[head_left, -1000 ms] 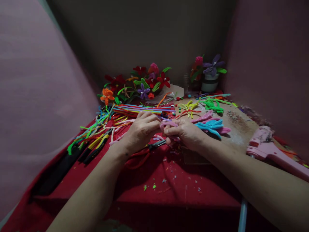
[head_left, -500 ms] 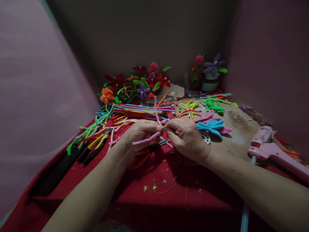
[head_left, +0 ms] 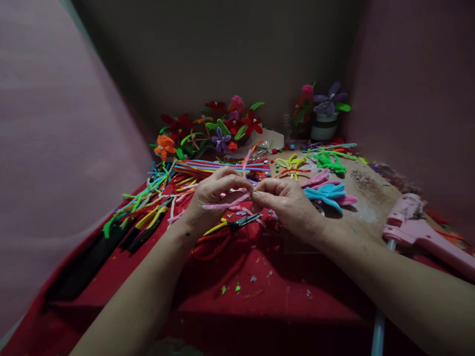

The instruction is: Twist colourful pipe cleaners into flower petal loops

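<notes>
Fingers of my left hand (head_left: 217, 195) are closed around a pink pipe cleaner (head_left: 227, 204). One length of it crosses the palm to the left, and another sticks up above the fingertips. My right hand (head_left: 284, 200) pinches the pink pipe cleaner where the two hands meet; the exact spot is hidden by the fingertips. Just below the hands, scissors (head_left: 243, 223) lie on the red cloth (head_left: 237, 296). Beyond my right hand rest a blue pipe-cleaner flower (head_left: 326, 193) and pink looped petals (head_left: 315, 179).
A pink glue gun (head_left: 406, 222) lies at the right. Yellow-black pliers (head_left: 148, 227) and loose pipe cleaners (head_left: 139, 198) are at the left. Straight pipe cleaners (head_left: 222, 167) lie behind my hands. Finished flowers (head_left: 220, 140) and a potted flower (head_left: 324, 126) stand at the back.
My left hand has turned and shifted slightly, baring more of the scissors below. The pipe cleaner's upright end has tilted right and shows shorter. My right hand stays pinched at the meeting point.
</notes>
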Available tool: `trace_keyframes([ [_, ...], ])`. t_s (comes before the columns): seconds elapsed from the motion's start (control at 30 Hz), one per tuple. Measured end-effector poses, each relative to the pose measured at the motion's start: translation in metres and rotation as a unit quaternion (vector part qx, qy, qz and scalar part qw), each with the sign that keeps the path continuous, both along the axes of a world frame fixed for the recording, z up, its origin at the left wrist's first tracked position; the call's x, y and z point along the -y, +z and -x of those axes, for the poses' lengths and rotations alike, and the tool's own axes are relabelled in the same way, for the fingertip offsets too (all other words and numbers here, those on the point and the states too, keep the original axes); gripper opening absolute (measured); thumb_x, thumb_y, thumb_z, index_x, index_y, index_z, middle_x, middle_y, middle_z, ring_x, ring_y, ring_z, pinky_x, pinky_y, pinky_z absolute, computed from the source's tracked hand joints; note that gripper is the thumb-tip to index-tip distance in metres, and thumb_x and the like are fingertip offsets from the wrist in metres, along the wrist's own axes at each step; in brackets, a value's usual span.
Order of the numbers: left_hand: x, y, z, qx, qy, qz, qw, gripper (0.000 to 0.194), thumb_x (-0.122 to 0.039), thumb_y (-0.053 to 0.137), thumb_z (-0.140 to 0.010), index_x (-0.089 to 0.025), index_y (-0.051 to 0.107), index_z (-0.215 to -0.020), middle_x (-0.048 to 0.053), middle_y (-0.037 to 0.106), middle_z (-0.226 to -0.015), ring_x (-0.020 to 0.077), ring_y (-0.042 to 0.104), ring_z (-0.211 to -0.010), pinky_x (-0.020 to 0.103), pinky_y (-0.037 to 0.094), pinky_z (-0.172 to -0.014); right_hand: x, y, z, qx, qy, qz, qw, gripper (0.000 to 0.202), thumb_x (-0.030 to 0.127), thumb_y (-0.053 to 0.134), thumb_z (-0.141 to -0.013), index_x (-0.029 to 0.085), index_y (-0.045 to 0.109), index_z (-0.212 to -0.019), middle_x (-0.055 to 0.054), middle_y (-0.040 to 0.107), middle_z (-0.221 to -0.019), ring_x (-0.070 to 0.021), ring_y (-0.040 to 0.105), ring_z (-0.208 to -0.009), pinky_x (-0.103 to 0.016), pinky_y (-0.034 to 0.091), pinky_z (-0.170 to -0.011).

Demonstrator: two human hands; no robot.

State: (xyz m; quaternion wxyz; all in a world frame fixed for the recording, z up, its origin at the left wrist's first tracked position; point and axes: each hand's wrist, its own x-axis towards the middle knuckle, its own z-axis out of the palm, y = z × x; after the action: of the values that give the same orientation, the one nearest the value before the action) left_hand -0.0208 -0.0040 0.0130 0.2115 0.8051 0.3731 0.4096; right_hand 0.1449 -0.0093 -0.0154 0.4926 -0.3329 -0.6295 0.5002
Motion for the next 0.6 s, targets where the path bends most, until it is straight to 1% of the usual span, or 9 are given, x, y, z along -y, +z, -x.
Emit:
trace_keyframes([
  [0.1,-0.0014,0.0002,0.0022,-0.044,-0.003,-0.073,0.996,0.008,-0.024,0.063,-0.072,-0.023,0.070,-0.076,0.003,0.058,-0.084,0.0151,0.052,-0.081,0.027,0.039,-0.079,0.0016,-0.0002,0.0002,0.034,-0.007,-0.037,0.999,0.016,0.022,0.053,-0.075,0.016,0.057,-0.060,0.001,0.056,-0.056,-0.0096,0.049,-0.053,-0.024,0.039,-0.056],
  [0.17,-0.0010,0.0015,0.0018,-0.057,-0.002,-0.081,0.995,0.005,-0.024,0.064,-0.071,-0.021,0.069,-0.071,0.003,0.059,-0.079,0.0153,0.051,-0.081,0.028,0.037,-0.081,0.0037,-0.0010,0.0002,0.082,-0.040,-0.099,0.991,0.015,0.022,0.053,-0.076,0.017,0.058,-0.063,0.000,0.056,-0.057,-0.0099,0.049,-0.054,-0.024,0.038,-0.055],
  [0.2,-0.0004,0.0022,0.0010,-0.057,0.001,-0.054,0.997,0.006,-0.024,0.064,-0.071,-0.020,0.067,-0.068,0.002,0.059,-0.077,0.0154,0.051,-0.079,0.028,0.037,-0.080,0.0049,-0.0018,0.0002,0.113,-0.064,-0.141,0.981,0.014,0.020,0.052,-0.076,0.017,0.058,-0.064,0.000,0.057,-0.059,-0.0103,0.049,-0.055,-0.024,0.038,-0.056],
  [0.27,0.0008,0.0025,-0.0011,-0.040,0.003,0.066,0.997,0.012,-0.027,0.061,-0.073,-0.017,0.065,-0.068,0.002,0.058,-0.072,0.0145,0.050,-0.072,0.026,0.038,-0.072,0.0072,-0.0040,0.0000,0.175,-0.109,-0.224,0.953,0.014,0.017,0.051,-0.076,0.017,0.057,-0.064,-0.001,0.058,-0.062,-0.0112,0.050,-0.058,-0.025,0.037,-0.059],
  [0.33,0.0015,0.0011,-0.0032,-0.003,-0.011,0.210,0.978,0.017,-0.030,0.057,-0.075,-0.015,0.062,-0.070,0.001,0.055,-0.068,0.0126,0.049,-0.065,0.024,0.038,-0.064,0.0087,-0.0068,-0.0001,0.218,-0.138,-0.281,0.924,0.015,0.014,0.049,-0.076,0.017,0.056,-0.062,-0.002,0.057,-0.062,-0.0120,0.049,-0.059,-0.026,0.036,-0.059],
  [0.4,0.0015,-0.0009,-0.0047,0.030,-0.024,0.291,0.956,0.019,-0.031,0.055,-0.076,-0.014,0.060,-0.071,0.000,0.053,-0.066,0.0111,0.047,-0.061,0.023,0.037,-0.061,0.0088,-0.0089,0.0003,0.232,-0.146,-0.299,0.914,0.017,0.013,0.048,-0.077,0.016,0.055,-0.061,-0.003,0.055,-0.061,-0.0123,0.048,-0.059,-0.026,0.036,-0.059],
  [0.43,0.0013,-0.0018,-0.0051,0.038,-0.023,0.299,0.953,0.019,-0.031,0.056,-0.075,-0.013,0.058,-0.071,0.000,0.053,-0.066,0.0106,0.046,-0.061,0.022,0.037,-0.060,0.0084,-0.0093,0.0006,0.227,-0.143,-0.290,0.918,0.017,0.013,0.049,-0.077,0.016,0.056,-0.062,-0.003,0.055,-0.061,-0.0123,0.049,-0.060,-0.026,0.036,-0.059],
  [0.5,0.0007,-0.0028,-0.0053,0.036,-0.008,0.279,0.960,0.019,-0.032,0.057,-0.075,-0.013,0.056,-0.070,-0.001,0.051,-0.066,0.0098,0.045,-0.062,0.021,0.036,-0.060,0.0066,-0.0085,0.0012,0.189,-0.120,-0.231,0.947,0.014,0.016,0.050,-0.077,0.016,0.058,-0.066,-0.003,0.057,-0.063,-0.0120,0.050,-0.060,-0.025,0.037,-0.060],
  [0.6,-0.0009,-0.0027,-0.0044,0.037,0.013,0.238,0.970,0.021,-0.034,0.055,-0.076,-0.014,0.054,-0.070,-0.002,0.050,-0.065,0.0092,0.044,-0.061,0.020,0.035,-0.059,0.0026,-0.0044,0.0013,0.076,-0.044,-0.064,0.994,0.013,0.024,0.053,-0.077,0.015,0.060,-0.070,-0.001,0.060,-0.062,-0.0115,0.053,-0.059,-0.024,0.040,-0.059],
])
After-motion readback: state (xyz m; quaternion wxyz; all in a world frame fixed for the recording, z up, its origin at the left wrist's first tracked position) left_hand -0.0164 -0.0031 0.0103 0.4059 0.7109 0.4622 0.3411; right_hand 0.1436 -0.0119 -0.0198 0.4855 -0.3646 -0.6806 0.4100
